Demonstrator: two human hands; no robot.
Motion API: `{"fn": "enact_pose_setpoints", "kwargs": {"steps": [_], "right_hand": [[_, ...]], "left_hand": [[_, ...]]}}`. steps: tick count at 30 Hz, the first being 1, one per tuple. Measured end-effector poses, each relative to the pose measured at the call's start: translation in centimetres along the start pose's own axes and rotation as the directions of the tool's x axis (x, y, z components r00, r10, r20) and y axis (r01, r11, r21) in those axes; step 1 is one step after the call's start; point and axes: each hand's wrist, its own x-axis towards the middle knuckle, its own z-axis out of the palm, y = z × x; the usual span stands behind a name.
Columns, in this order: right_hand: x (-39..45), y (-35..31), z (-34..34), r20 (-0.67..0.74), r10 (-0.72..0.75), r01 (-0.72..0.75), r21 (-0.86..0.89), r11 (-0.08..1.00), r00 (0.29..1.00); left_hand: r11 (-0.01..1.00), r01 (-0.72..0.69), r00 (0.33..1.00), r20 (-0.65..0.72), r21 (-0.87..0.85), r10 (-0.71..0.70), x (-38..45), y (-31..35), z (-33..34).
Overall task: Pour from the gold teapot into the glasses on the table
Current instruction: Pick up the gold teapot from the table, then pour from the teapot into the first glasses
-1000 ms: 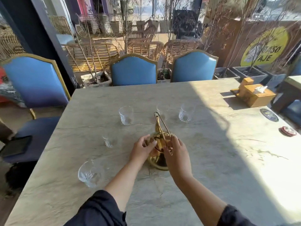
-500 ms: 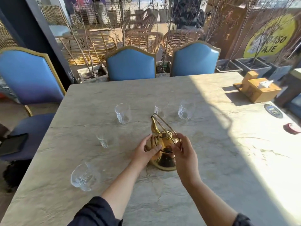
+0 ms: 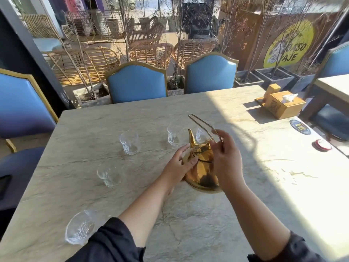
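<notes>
Barely begun: gold teapot (image 3: pixel 203 165) stood mid-frame on table (image 3: pixel 283 186), left hand (image 3: pixel 177 166) cupping its side, right hand (image 3: pixel 226 157) pinching handle; glasses (image 3: pixel 130 142) looked empty, every pour remaining.

One head-worn view looks forward and down, close over the table (image 3: pixel 117 205)

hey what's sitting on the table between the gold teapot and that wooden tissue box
Nothing. In the head view, the marble table between the gold teapot and the wooden tissue box is bare, partly sunlit.
</notes>
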Motion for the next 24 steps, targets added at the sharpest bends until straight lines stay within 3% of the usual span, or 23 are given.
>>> {"fn": "enact_pose_setpoints", "kwargs": {"steps": [6,9,24], "right_hand": [[3.6,-1.7,-2.1,-0.005,-0.035,0.034,-0.1,0.994,0.999],[5.1,-2.3,-2.8,-0.009,-0.03,0.027,-0.238,0.971,1.0],[9.8,-3.8,-0.7,0.074,0.021,0.006,-0.347,0.938,0.997]], "left_hand": [[0.998,-0.058,0.99,0.13,0.039,0.053,1.9,1.6,2.2],[0.999,-0.044,0.989,0.144,0.011,0.042,3.1,1.8,3.1],[0.991,0.118,0.993,0.013,-0.062,-0.118,5.2,2.7,4.2]]}}
